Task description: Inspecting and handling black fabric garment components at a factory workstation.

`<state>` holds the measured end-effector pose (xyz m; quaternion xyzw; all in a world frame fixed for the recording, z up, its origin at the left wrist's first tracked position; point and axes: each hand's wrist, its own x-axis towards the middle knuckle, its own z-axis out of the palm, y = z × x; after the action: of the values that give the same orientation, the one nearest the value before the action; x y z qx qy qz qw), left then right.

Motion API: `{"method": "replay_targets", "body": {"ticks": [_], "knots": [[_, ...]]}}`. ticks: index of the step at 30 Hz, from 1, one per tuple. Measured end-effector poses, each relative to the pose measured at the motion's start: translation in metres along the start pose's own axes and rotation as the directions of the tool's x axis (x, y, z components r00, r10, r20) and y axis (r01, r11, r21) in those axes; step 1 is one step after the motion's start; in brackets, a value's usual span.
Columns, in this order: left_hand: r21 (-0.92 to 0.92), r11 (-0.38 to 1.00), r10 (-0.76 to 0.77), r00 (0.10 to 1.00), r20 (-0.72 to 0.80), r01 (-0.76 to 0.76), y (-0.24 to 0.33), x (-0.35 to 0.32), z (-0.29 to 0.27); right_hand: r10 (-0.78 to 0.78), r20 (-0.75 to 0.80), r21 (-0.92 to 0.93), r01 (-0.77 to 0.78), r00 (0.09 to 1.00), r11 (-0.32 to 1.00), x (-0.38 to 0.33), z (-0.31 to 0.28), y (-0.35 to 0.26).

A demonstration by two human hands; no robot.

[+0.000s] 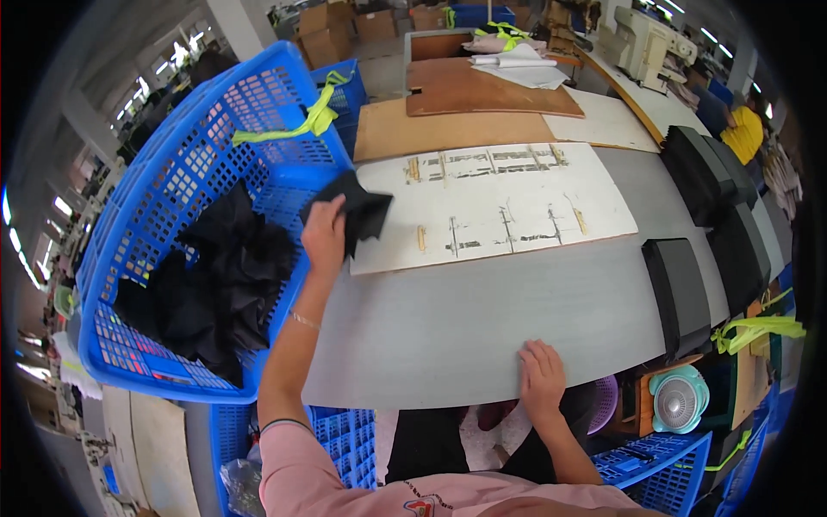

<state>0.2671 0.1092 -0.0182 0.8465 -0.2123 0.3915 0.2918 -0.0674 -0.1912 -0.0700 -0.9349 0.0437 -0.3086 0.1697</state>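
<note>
My left hand grips a piece of black fabric between the blue basket's edge and the white board. Part of the fabric lies over the left end of the white board, which has dark marks and tape strips on it. More black fabric is heaped inside the tilted blue plastic basket at the left. My right hand holds nothing; its fingers rest outstretched on the near edge of the grey table.
Stacks of black pieces line the table's right side. Brown boards lie beyond the white one. A sewing machine stands at the far right, near a person in yellow. A turquoise fan sits below the right edge.
</note>
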Motion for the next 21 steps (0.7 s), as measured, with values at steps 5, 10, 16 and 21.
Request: {"method": "replay_targets", "body": {"ticks": [5, 10, 16, 21], "knots": [[-0.345, 0.925, -0.036, 0.94, 0.339, 0.16, 0.169, -0.082, -0.05, -0.292, -0.107, 0.274, 0.31, 0.95, 0.91, 0.01, -0.013, -0.046], [-0.569, 0.708, -0.106, 0.859, 0.5, 0.419, 0.274, -0.135, -0.095, -0.35, -0.072, 0.307, 0.355, 0.934, 0.883, -0.008, -0.016, -0.062], [-0.586, 0.675, -0.063, 0.826, 0.56, 0.449, 0.321, -0.177, -0.114, -0.167, 0.447, 0.522, -0.104, 0.879, 0.847, -0.054, -0.03, -0.035], [-0.658, 0.649, 0.002, 0.865, 0.502, 0.381, 0.363, -0.211, -0.12, -0.228, 0.601, 0.775, -0.49, 0.766, 0.398, -0.062, -0.03, -0.011]]}}
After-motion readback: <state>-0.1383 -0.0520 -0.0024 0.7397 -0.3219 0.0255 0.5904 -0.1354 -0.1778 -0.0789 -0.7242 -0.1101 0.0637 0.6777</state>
